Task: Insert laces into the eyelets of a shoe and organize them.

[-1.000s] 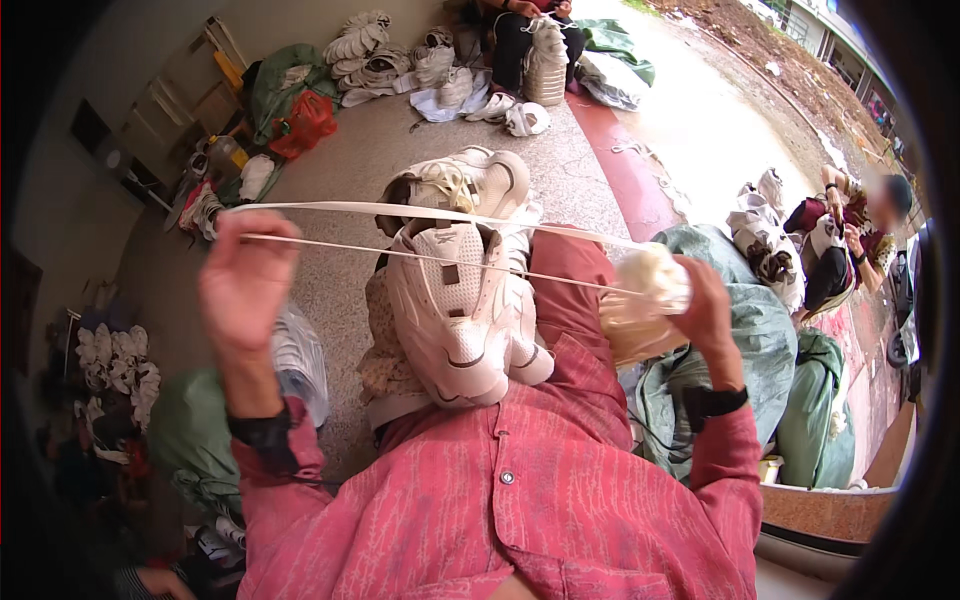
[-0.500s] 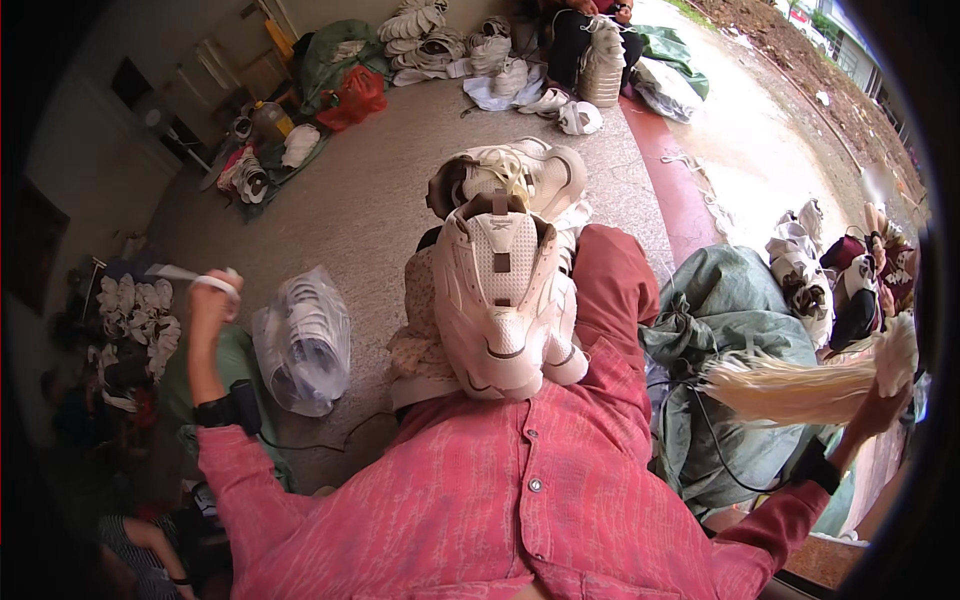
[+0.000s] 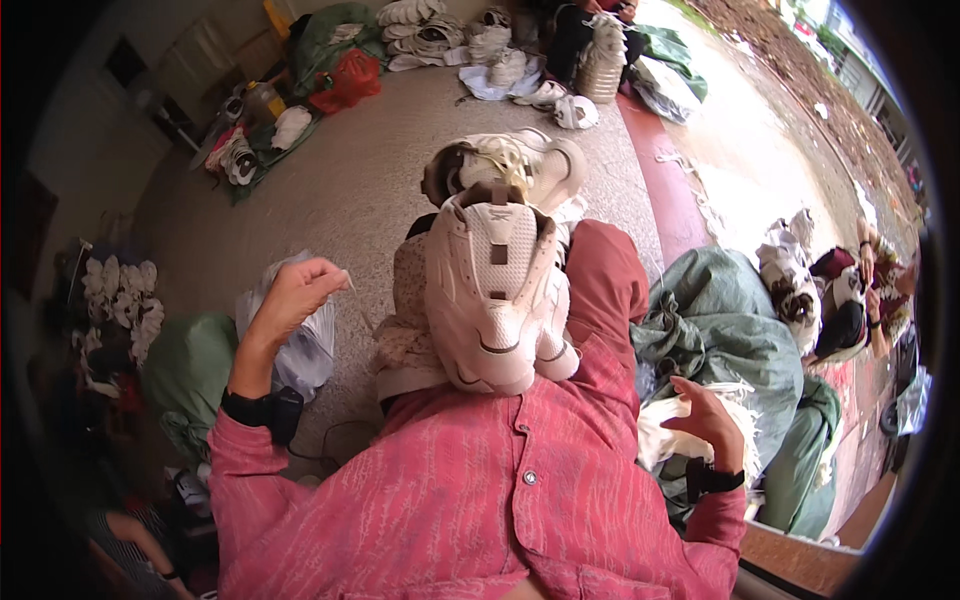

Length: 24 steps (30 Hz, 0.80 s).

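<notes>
My left hand (image 3: 300, 296) is raised at the left with fingertips pinched on a thin white shoelace (image 3: 362, 314), whose end trails toward my lap. At the right, my right hand (image 3: 708, 418) has its thumb and fingers apart, with nothing between them. Beside it a bundle of cream laces (image 3: 658, 436) lies against a green sack (image 3: 735, 300). In my lap, between the hands, white shoe uppers (image 3: 490, 335) stand toe toward me. The nearest has bare eyelets along its brown-lined opening. Behind it, another white upper (image 3: 552, 172) has cream laces on it.
A clear plastic bag (image 3: 308, 350) of pale things stands on the floor by my left arm. White uppers (image 3: 125, 295) are heaped at far left. More uppers (image 3: 430, 40) lie ahead near a seated person (image 3: 575, 45). Another person's hands (image 3: 868, 265) work at the right.
My left hand has moved right, toward my lap. My right hand has come inward from the far right; the lace bundle it held stretched out now lies on the sack.
</notes>
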Tool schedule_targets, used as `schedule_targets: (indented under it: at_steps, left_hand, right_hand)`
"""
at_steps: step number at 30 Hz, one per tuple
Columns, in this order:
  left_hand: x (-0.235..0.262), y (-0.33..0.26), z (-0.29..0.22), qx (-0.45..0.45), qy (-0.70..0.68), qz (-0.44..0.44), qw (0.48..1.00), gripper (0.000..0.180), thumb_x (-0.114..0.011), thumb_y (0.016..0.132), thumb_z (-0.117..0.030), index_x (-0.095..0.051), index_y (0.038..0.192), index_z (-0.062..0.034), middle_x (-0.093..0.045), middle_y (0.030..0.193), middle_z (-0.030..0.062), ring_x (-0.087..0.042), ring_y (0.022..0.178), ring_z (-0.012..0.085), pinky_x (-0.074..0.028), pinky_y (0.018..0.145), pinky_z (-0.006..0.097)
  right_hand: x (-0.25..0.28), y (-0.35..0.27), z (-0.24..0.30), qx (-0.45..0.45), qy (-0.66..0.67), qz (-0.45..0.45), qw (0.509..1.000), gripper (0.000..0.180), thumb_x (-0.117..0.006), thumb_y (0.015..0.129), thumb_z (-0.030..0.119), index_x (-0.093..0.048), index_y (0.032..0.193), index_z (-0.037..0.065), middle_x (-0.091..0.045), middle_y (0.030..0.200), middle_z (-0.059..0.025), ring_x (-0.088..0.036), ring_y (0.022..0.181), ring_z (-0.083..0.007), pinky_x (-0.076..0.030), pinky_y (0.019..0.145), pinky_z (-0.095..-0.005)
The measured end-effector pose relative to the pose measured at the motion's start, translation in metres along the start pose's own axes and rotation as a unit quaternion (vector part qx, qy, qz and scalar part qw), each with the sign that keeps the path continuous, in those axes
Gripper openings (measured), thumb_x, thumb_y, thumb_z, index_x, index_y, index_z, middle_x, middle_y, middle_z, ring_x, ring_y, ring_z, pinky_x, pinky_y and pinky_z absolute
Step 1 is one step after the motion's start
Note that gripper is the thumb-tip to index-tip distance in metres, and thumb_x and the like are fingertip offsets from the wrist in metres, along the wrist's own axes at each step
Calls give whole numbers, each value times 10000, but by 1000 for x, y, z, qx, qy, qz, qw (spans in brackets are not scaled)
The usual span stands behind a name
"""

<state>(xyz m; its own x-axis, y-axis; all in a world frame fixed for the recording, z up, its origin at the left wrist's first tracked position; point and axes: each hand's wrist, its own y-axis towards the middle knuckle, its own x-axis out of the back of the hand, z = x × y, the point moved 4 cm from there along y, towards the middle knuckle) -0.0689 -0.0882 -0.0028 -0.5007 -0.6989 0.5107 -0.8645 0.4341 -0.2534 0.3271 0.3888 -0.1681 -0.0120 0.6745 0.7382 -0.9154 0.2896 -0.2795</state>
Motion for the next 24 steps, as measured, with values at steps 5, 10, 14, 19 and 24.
schedule_targets:
  at_steps: [5, 10, 14, 19, 24]
  left_hand:
    - [-45, -42, -99, -85, -75, 115, 987, 161, -627, 951, -154, -704, 967, -14, -531, 692, -101, -394, 583, -27, -288, 500, 168]
    - [-91, -52, -160, -243, -114, 251, 930, 174, -632, 947, -79, -685, 1069, 33, -696, 1001, 36, -585, 865, 40, -470, 740, 195]
    - [-93, -58, -178, -281, -153, 310, 895, 150, -625, 955, -98, -681, 996, 36, -680, 888, 30, -588, 793, 51, -474, 688, 215]
    - [-27, -74, -132, -254, -214, 281, 900, 218, -618, 956, -200, -601, 799, -49, -566, 637, -24, -426, 484, 12, -275, 407, 198]
    - [29, -81, -66, -355, -425, 241, 797, 297, -629, 943, -261, -516, 738, -79, -450, 502, -22, -385, 401, 59, -280, 369, 238]
  right_hand:
    - [72, 55, 163, 181, 100, -131, 970, 492, -786, 742, 66, -633, 1207, 16, -651, 1190, -150, -626, 1096, -263, -467, 959, -341]
    - [65, 74, 328, 433, 272, 11, 859, 591, -762, 834, 145, -503, 1348, 14, -595, 1295, -134, -550, 1215, -224, -429, 1003, -340]
    - [61, 71, 363, 342, 356, 240, 836, 281, -646, 946, 157, -587, 1161, -14, -632, 854, -22, -613, 774, -87, -492, 692, -231]
    - [184, 51, 336, 523, 327, -58, 785, 285, -397, 1028, 173, -547, 915, -40, -466, 610, 9, -403, 478, -51, -303, 449, -227]
    - [296, -9, 291, 410, 477, -147, 763, 224, -337, 1034, 112, -471, 1109, -50, -482, 951, -137, -411, 710, -149, -402, 593, -288]
